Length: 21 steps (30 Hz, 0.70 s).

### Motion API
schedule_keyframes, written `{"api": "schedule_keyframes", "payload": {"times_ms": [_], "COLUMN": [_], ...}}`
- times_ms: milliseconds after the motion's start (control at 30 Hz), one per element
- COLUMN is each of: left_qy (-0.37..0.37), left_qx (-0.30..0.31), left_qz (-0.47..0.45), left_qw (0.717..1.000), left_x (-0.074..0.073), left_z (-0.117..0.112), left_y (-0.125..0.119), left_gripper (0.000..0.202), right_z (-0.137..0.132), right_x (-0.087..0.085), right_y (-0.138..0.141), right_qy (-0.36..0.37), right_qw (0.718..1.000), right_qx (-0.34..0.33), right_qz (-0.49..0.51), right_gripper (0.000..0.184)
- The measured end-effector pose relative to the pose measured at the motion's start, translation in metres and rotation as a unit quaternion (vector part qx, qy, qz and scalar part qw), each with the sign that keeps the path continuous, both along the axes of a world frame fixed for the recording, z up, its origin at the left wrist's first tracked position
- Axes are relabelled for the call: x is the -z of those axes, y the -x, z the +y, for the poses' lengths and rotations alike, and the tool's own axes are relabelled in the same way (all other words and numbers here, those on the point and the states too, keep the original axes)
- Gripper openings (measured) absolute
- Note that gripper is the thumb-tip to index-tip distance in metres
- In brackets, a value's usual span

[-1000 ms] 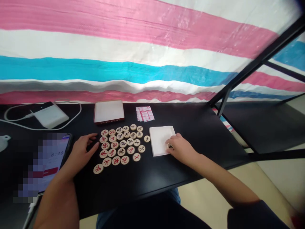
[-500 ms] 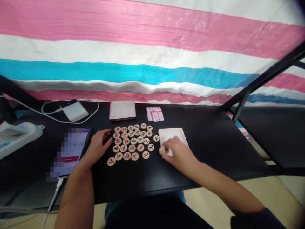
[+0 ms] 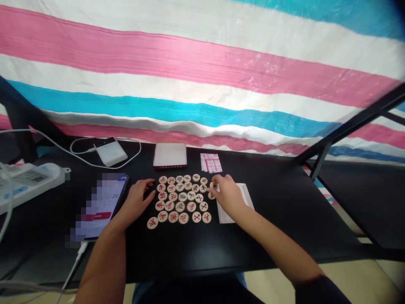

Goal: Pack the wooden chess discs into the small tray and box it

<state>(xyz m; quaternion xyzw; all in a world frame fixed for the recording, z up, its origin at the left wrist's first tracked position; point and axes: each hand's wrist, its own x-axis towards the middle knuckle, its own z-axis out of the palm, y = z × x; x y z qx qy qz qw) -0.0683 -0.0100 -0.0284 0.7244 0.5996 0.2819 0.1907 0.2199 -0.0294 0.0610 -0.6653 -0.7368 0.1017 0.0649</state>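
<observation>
Body check from my end. Left hand [image 3: 138, 198] and right hand [image 3: 229, 192] both bare. Left forearm [image 3: 104, 253] bare down to the bottom edge of my feed. Right forearm [image 3: 275, 240] bare up to a short, loose sleeve [image 3: 316, 290], very dark, navy or black, I can't tell which. Shirt [image 3: 196, 293] reads the same dark shade, too dim for me to pick out seams. Trousers [image 3: 139, 292] blue, denim-looking, just slivers showing at either side of the shirt.
</observation>
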Motion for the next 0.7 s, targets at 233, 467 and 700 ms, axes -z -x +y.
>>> {"api": "schedule_keyframes", "payload": {"times_ms": [233,467,700], "left_qy": [0.001,0.009,0.02], "left_qx": [0.003,0.008,0.018], "left_qz": [0.008,0.02,0.045], "left_qw": [1.0,1.0,0.999], "left_x": [0.001,0.002,0.007], "left_z": [0.0,0.004,0.011], "left_y": [0.001,0.004,0.008], "left_gripper": [0.042,0.045,0.043], "right_z": [0.04,0.022,-0.043], "right_x": [0.013,0.004,-0.016], "right_y": [0.007,-0.021,-0.086], "right_qy": [0.021,-0.022,0.11], "right_qw": [0.996,1.0,0.987], "right_qx": [0.004,0.009,0.027], "right_qz": [-0.086,0.009,-0.118], "right_gripper": [0.024,0.025,0.015]}}
